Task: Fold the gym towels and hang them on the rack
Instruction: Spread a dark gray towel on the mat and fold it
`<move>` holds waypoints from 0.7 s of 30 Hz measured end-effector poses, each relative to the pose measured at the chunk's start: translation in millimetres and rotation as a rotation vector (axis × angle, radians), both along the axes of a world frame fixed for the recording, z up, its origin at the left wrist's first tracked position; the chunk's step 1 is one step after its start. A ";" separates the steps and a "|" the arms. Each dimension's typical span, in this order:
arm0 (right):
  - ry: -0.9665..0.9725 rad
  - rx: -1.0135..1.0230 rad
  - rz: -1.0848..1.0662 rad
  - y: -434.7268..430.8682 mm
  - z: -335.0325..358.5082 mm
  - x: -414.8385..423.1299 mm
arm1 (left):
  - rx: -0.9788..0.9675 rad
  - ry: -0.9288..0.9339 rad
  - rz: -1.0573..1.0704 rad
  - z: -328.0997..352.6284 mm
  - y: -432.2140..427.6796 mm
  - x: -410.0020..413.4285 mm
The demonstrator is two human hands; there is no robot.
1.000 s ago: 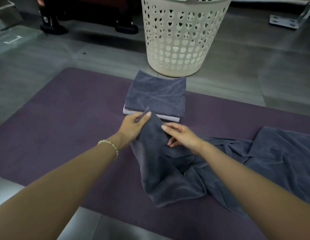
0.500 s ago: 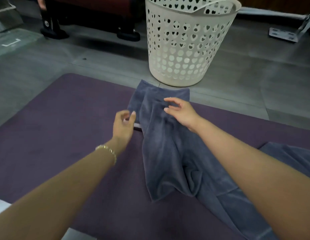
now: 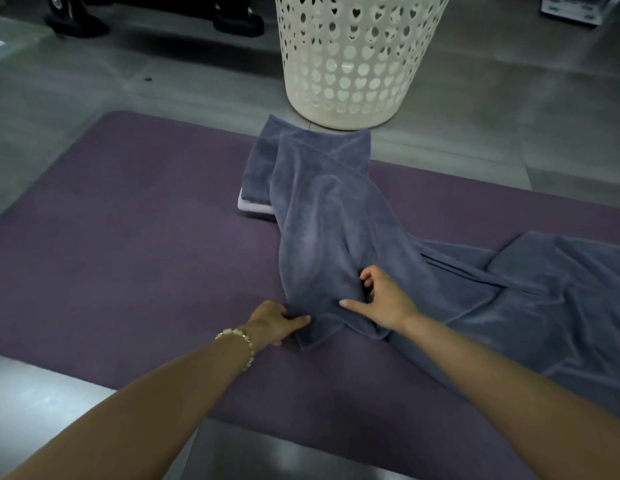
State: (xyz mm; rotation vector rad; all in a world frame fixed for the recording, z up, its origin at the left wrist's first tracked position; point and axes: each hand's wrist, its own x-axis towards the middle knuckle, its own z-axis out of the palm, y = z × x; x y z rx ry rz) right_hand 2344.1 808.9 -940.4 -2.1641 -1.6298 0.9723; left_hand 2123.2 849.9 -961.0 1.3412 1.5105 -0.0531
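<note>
Purple mat (image 3: 128,237) is seen at left; the grey towel's (image 3: 319,230) near edge is pinched by the left hand (image 3: 273,322), a fold gripped in the right hand's (image 3: 383,301) curled fingers, the far end laid on a folded stack (image 3: 258,168)

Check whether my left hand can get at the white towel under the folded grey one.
Probably yes, once it lets go: the left hand grips the loose grey towel, but the white towel shows its near left corner uncovered, with only mat between. The loose towel drapes over the rest.
</note>
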 end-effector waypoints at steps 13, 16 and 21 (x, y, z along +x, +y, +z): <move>0.575 -0.442 0.119 -7.0 27.3 -66.7 | 0.427 -0.214 0.768 48.4 8.2 -69.5; 0.564 -0.379 0.165 -1.5 22.1 -83.8 | 0.490 0.000 0.735 38.2 -10.7 -114.5; 0.199 -0.175 0.374 -6.5 2.5 -72.5 | 0.320 -0.214 0.822 28.2 -38.8 -143.4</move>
